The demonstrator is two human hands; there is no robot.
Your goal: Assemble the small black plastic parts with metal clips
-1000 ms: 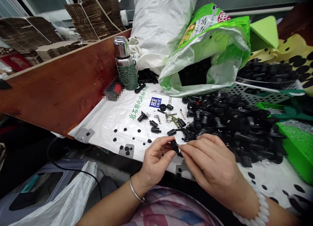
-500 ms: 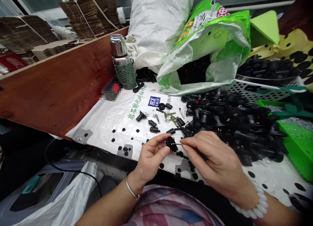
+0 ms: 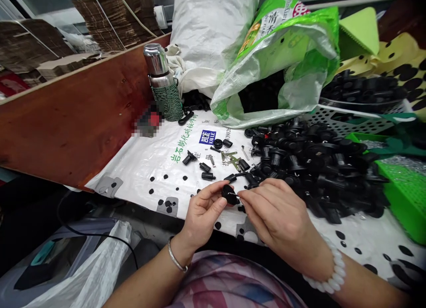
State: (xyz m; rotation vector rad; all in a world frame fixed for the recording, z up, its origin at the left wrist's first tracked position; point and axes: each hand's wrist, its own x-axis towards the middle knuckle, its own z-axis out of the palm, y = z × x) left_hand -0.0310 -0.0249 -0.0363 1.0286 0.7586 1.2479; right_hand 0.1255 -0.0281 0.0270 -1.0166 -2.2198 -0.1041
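The single head view shows 2 bare hands working together low in the centre of the frame, just above the near edge of the counter. The left hand (image 3: 203, 212) has its grip closed on a black round plastic part (image 3: 228, 195), with thumb and fingers pressed around its rim. The right hand (image 3: 274, 212) has its grip pinched on a thin metal pin (image 3: 234, 195), whose tip touches or sits just beside the black part. Whether it has entered the part is too small to tell. The step in hand appears to be joining the pin to the part, and the next move calls for keeping the pin lined up while both grips stay firm.

A metal bangle (image 3: 176, 254) circles the left wrist, and a white beaded bracelet (image 3: 328, 277) circles the right. Just above the hands, small black plastic fittings (image 3: 205, 167) and metal clips (image 3: 233, 159) lie on a printed white plastic sheet (image 3: 133, 175). A heap of black plastic parts (image 3: 316, 170) fills the centre right. Toward the top are a steel vacuum flask (image 3: 159, 73) in a green woven sleeve, a green-and-white plastic bag (image 3: 276, 64) and a white sack (image 3: 209, 37). A bright green tray (image 3: 404, 201) sits at the right edge.
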